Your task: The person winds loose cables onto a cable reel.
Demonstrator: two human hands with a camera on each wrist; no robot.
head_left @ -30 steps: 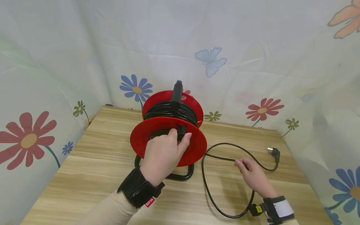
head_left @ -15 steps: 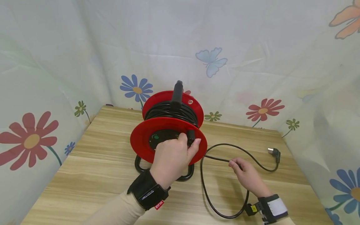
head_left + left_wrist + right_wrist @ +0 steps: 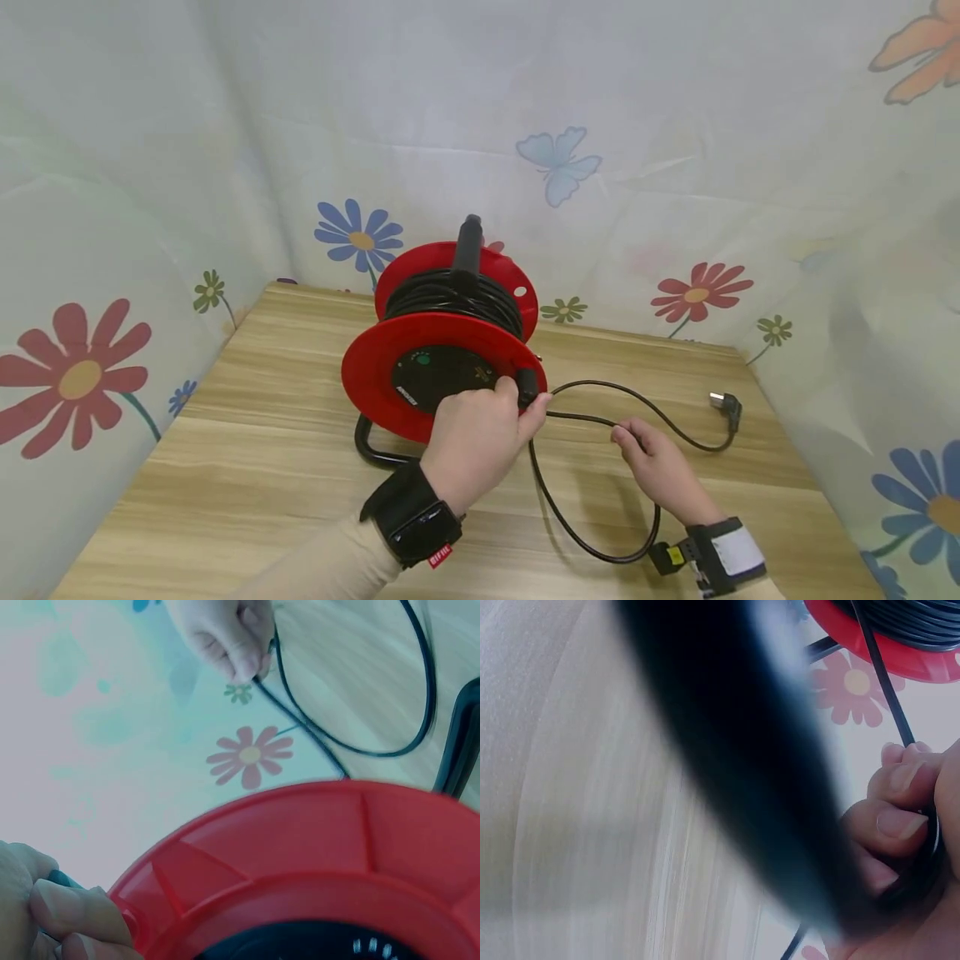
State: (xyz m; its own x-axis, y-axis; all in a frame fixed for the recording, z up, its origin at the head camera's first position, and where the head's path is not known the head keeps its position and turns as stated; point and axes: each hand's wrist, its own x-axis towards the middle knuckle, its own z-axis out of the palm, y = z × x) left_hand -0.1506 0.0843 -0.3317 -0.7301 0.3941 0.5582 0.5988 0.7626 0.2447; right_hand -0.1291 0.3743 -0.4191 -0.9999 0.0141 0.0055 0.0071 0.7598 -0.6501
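Note:
A red cable reel (image 3: 371, 392) wound with black cable (image 3: 450, 300) stands on its black tube frame. My left hand (image 3: 474, 442) holds the black crank knob (image 3: 528, 385) at the right edge of the reel's front disc. In the left wrist view, those fingers (image 3: 79, 911) curl round the knob, which is mostly hidden. To the right of the reel, my right hand (image 3: 663, 468) grips the loose cable, which runs from the reel into the fingers. The right wrist view shows the cable (image 3: 885, 682) passing into my curled fingers (image 3: 900, 784).
A black plug (image 3: 727, 408) lies at the cable's end, toward the table's right side. The loose cable (image 3: 551, 500) forms a loop on the wooden table (image 3: 225, 450). A flowered curtain (image 3: 420, 100) borders the back and sides. The reel's carrying handle (image 3: 467, 254) sticks up.
My left hand has moved the crank knob rightward and down, turning the front disc clockwise; its dark centre now shows more. My right hand has shifted slightly left with the cable.

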